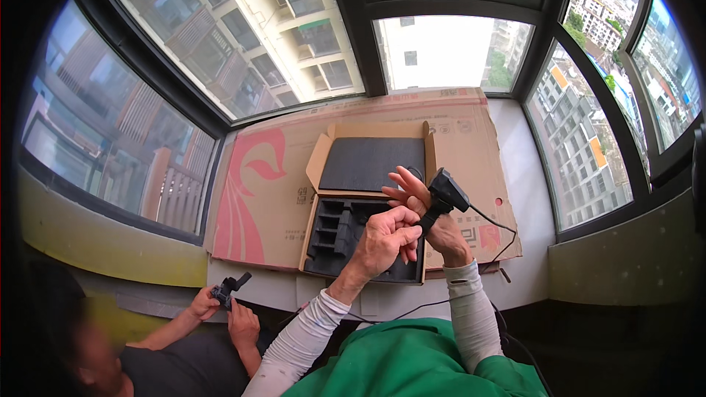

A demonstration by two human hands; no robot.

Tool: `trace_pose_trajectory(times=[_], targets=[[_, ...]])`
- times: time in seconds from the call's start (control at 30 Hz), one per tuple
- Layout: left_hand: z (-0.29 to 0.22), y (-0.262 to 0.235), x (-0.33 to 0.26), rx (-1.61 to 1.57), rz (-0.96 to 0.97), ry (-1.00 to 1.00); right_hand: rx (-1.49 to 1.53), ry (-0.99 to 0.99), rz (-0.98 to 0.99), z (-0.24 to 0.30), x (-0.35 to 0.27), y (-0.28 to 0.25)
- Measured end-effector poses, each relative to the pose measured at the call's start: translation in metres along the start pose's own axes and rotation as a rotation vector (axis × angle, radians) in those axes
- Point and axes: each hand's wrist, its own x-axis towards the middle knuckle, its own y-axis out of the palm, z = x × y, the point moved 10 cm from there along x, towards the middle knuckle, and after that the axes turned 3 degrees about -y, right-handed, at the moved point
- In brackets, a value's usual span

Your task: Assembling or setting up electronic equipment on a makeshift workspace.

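Strapped to my right wrist is a black box-shaped device (449,190) with a cable running off it. A black strap (432,217) goes round the wrist below the device. My left hand (384,237) pinches this strap between thumb and fingers. Held palm inward above the box, my right hand (409,190) has its fingers stretched apart and nothing in it. Under both hands lies an open cardboard box (307,234) with a black foam insert (330,229) of several slots. The foam's right part is partly hidden by my hands.
A large flat cardboard carton (254,206) with pink print lies beneath the box on a white ledge (526,176). Windows surround the ledge. At lower left, another person's hands (241,323) hold a small black device (223,292). A black cable (412,310) crosses before my body.
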Motion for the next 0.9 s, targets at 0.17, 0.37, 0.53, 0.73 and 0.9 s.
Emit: trace_pose_trajectory(times=[0.17, 0.37, 0.53, 0.73, 0.9], targets=[[0.0, 0.007, -0.007, -0.013, -0.014, -0.014, 0.183, -0.072, -0.091, 0.001, -0.002, 0.006], [-0.003, -0.005, -0.012, 0.029, -0.036, 0.002, -0.476, 0.035, -0.203, -0.018, -0.004, -0.037], [-0.01, -0.016, -0.008, 0.325, -0.176, 0.297, -0.829, -0.174, -0.163, 0.003, -0.006, -0.024], [0.0, -0.004, -0.001, 0.226, -0.05, 0.091, -0.243, -0.071, -0.119, -0.02, -0.006, -0.035], [0.014, -0.002, 0.0, 0.213, -0.036, 0.026, -0.021, -0.034, -0.063, -0.011, -0.005, -0.013]])
